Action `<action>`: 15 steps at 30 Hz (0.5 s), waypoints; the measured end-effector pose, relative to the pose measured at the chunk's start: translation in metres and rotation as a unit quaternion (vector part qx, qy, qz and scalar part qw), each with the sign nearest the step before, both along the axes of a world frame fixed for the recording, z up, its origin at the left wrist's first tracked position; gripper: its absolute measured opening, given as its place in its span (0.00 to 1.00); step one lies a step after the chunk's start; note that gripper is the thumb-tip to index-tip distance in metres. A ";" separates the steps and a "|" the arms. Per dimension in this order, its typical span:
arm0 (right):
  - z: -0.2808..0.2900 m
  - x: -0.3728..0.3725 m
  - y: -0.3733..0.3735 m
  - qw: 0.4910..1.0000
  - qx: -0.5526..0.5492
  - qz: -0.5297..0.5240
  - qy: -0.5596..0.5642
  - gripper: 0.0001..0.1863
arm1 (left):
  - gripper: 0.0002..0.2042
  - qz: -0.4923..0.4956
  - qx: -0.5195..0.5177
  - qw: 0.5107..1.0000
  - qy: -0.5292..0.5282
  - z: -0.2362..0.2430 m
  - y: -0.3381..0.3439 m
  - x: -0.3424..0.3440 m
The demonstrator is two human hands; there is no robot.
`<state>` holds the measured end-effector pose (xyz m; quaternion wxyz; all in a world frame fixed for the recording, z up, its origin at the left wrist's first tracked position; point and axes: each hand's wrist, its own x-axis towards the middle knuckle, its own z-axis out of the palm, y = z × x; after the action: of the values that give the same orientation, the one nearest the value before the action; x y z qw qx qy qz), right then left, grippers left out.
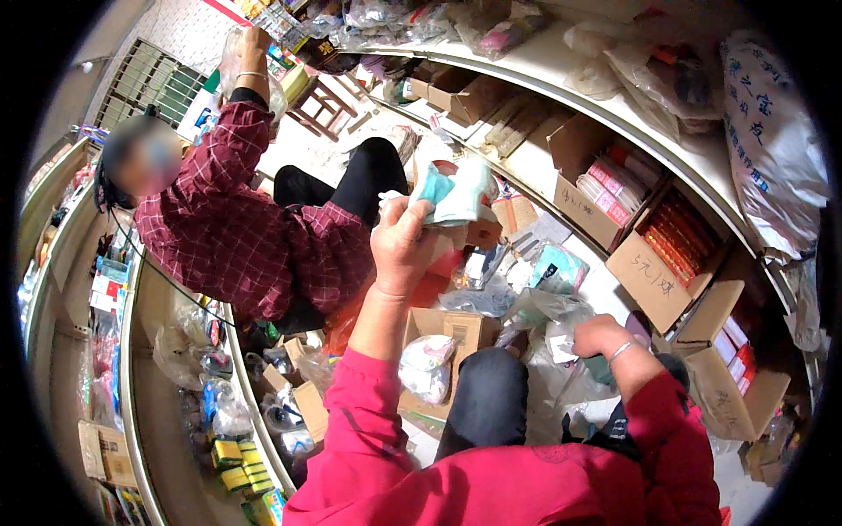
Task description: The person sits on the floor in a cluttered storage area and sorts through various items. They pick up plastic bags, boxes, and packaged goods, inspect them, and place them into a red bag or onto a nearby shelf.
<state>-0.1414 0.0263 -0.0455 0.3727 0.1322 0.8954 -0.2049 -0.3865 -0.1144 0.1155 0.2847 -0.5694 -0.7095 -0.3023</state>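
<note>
Holding a teal-and-white packet (452,193) up in my left hand (402,248), I have my grip pinched on its lower edge, thumb against fingers, well above the open cardboard box (447,337) on the floor between my knees. My right hand (598,337) is down low, fingers curled into crinkled clear plastic bags (544,311) (whether they close on anything inside I cannot tell). Judging by how things lie, the sorting looks only partly done: one white bagged bundle (427,366) sits in the box, while loose packets and wrappers cover the floor around it. Cartons of red packs (680,241) stand along the shelf (561,74) to my right. Another person in a plaid shirt (241,237) reaches up to a far shelf; that person's hand is small and blurred, and the picture's rim is dark.
</note>
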 end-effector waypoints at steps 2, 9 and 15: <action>-0.004 0.001 0.001 1.000 0.004 0.004 -0.002 0.18 | 0.17 -0.006 0.013 1.000 0.009 0.005 0.005 0.008; 0.000 0.009 0.009 1.000 -0.003 -0.025 -0.011 0.18 | 0.15 -0.026 0.048 0.989 -0.139 0.006 0.016 0.009; -0.012 0.004 0.003 1.000 0.009 -0.004 0.014 0.18 | 0.17 -0.014 0.042 0.771 -0.635 -0.046 0.019 -0.027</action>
<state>-0.1372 0.0296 -0.0576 0.3577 0.1364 0.9018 -0.2006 -0.4136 -0.0951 0.0696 -0.2113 -0.2456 -0.7074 -0.6282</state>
